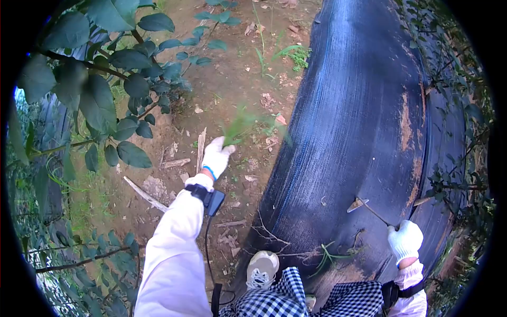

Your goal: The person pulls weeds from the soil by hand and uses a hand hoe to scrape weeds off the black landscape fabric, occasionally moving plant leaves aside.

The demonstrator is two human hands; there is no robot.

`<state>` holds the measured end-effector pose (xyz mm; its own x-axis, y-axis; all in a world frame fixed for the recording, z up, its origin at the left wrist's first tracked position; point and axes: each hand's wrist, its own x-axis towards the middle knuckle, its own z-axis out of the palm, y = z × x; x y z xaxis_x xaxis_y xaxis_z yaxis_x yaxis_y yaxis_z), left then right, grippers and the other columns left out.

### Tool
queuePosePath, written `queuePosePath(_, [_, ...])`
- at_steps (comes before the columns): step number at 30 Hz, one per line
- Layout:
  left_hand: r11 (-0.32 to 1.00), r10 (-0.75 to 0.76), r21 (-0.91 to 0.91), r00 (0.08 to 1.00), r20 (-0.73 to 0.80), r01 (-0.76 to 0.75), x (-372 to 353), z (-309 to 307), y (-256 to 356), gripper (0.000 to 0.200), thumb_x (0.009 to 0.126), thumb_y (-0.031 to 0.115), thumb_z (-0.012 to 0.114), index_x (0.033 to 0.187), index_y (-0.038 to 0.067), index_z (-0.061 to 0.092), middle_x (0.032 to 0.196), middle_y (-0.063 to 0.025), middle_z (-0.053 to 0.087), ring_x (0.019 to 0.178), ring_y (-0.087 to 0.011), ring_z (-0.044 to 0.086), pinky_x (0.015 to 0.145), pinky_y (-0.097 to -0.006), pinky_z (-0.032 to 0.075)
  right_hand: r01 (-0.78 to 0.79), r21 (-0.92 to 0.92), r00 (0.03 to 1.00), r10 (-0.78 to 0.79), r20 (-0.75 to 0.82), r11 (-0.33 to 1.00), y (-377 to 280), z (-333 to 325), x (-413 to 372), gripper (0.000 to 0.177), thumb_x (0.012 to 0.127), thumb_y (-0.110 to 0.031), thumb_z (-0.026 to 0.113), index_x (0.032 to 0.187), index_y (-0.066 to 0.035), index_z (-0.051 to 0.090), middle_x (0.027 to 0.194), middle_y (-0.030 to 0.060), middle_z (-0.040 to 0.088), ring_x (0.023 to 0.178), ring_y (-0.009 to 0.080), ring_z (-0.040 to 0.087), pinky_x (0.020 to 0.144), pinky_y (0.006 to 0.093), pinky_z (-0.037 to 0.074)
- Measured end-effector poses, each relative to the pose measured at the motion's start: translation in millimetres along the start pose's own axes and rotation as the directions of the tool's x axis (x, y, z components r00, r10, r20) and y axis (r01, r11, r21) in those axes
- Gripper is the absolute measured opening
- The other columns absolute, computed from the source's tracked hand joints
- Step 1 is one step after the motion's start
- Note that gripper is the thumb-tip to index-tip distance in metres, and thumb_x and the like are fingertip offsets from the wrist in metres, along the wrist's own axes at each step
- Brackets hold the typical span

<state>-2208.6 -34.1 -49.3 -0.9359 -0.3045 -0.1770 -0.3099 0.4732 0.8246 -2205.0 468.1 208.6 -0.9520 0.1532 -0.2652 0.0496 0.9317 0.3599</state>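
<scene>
My left hand [216,157], in a white glove, reaches out over the bare soil. Its fingers are closed on a tuft of green weeds [238,127], whose blades are smeared by motion. At the lower right, my right hand [405,239], also gloved in white, is wrapped round a small hand hoe [374,212]. The hoe's thin metal shaft points up and left to a small triangular blade, over the black ground cover. The handle is hidden inside my fist.
Black ground cover [343,116] runs up the right side, with soil patches on it. A leafy branch [132,79] hangs at the upper left. Dry sticks [145,194] lie on the soil. A pulled weed [326,257] and twigs lie near my shoe [262,269].
</scene>
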Motion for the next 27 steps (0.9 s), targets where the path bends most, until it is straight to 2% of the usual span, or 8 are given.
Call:
queuePosePath(3, [0.959,-0.19,0.242,0.967,0.17,0.146,-20.4,-26.8,18.6,0.037,0.082,0.018,0.069,0.116,0.006,0.062,0.105,-0.0175,0.065,0.103,-0.0297,0.061,0.092,-0.035,0.047,-0.027,0.031,0.999,0.026,0.027,0.999,4.7,3.5,-4.1,0.029,0.07,-0.03,0.07,0.066,-0.002,0.068,0.063,0.0196,0.063,0.064,0.0372,0.065,0.061,0.0442,0.051])
queuePosePath(8, [0.789,0.184,0.516,0.93,0.317,-0.332,-39.3,13.2,25.2,0.037,0.077,0.025,0.072,0.11,0.011,0.062,0.108,-0.0134,0.058,0.104,-0.039,0.056,0.09,-0.0421,0.047,-0.031,0.061,0.999,0.03,0.018,0.998,10.1,7.9,-10.7,0.029,0.072,-0.03,0.07,0.067,-0.002,0.068,0.064,0.0193,0.063,0.065,0.037,0.065,0.061,0.0437,0.051])
queuePosePath(13, [0.981,-0.039,0.19,0.999,-0.018,0.042,-30.6,2.0,13.0,0.024,0.083,0.012,0.065,0.106,0.005,0.063,0.103,-0.0201,0.065,0.098,-0.0372,0.061,0.085,-0.0401,0.048,-0.059,0.087,0.997,0.054,0.055,0.994,17.0,12.4,-16.6,0.029,0.073,-0.03,0.07,0.069,-0.002,0.069,0.066,0.0194,0.064,0.066,0.0372,0.065,0.062,0.0436,0.051])
queuePosePath(15, [0.945,-0.11,0.314,0.993,0.048,0.09,-42.9,-25.8,11.5,0.026,0.083,0.012,0.065,0.109,0.005,0.063,0.103,-0.02,0.065,0.098,-0.0362,0.062,0.086,-0.0384,0.049,-0.066,0.113,0.997,0.06,0.054,0.991,21.1,16.5,-19.1,0.029,0.073,-0.031,0.07,0.07,-0.002,0.069,0.067,0.0196,0.064,0.066,0.0374,0.065,0.063,0.0436,0.051])
queuePosePath(21, [0.762,0.167,0.541,0.915,0.366,-0.355,-74.7,3.7,20.4,0.04,0.076,0.022,0.072,0.113,0.01,0.062,0.106,-0.0162,0.058,0.102,-0.0345,0.058,0.09,-0.0424,0.048,-0.044,0.091,0.999,0.042,0.027,0.995,23.7,18.6,-15.5,0.031,0.073,-0.032,0.07,0.071,-0.001,0.069,0.067,0.0204,0.064,0.068,0.0376,0.066,0.064,0.0437,0.052])
queuePosePath(23, [0.914,0.044,0.379,0.966,0.255,-0.142,-68.4,5.0,5.6,0.037,0.077,0.021,0.071,0.111,0.007,0.062,0.104,-0.019,0.061,0.102,-0.0359,0.059,0.093,-0.0415,0.047,-0.068,0.076,0.996,0.063,0.066,0.995,17.9,9.4,-15.1,0.031,0.073,-0.032,0.07,0.071,-0.001,0.069,0.068,0.0206,0.065,0.068,0.0375,0.066,0.065,0.0437,0.052])
queuePosePath(25, [0.975,0.021,0.224,0.992,-0.126,0.008,-69.8,6.4,-29.4,0.031,0.079,0.019,0.069,0.106,0.004,0.062,0.106,-0.021,0.064,0.104,-0.0374,0.059,0.094,-0.0404,0.046,-0.064,0.084,0.996,0.059,0.065,0.994,17.7,9.5,-15.4,0.03,0.073,-0.032,0.07,0.07,-0.001,0.069,0.068,0.0206,0.065,0.069,0.0374,0.066,0.065,0.0438,0.052])
queuePosePath(27, [0.947,-0.203,0.276,0.971,0.127,0.162,-74.2,-36.1,13.8,0.038,0.08,0.019,0.069,0.113,0.004,0.061,0.107,-0.0216,0.063,0.104,-0.0376,0.059,0.093,-0.0397,0.046,-0.061,0.091,0.997,0.056,0.059,0.994,20.2,12.5,-15.3,0.03,0.073,-0.031,0.07,0.07,-0.001,0.069,0.068,0.0207,0.065,0.068,0.0374,0.066,0.065,0.044,0.052])
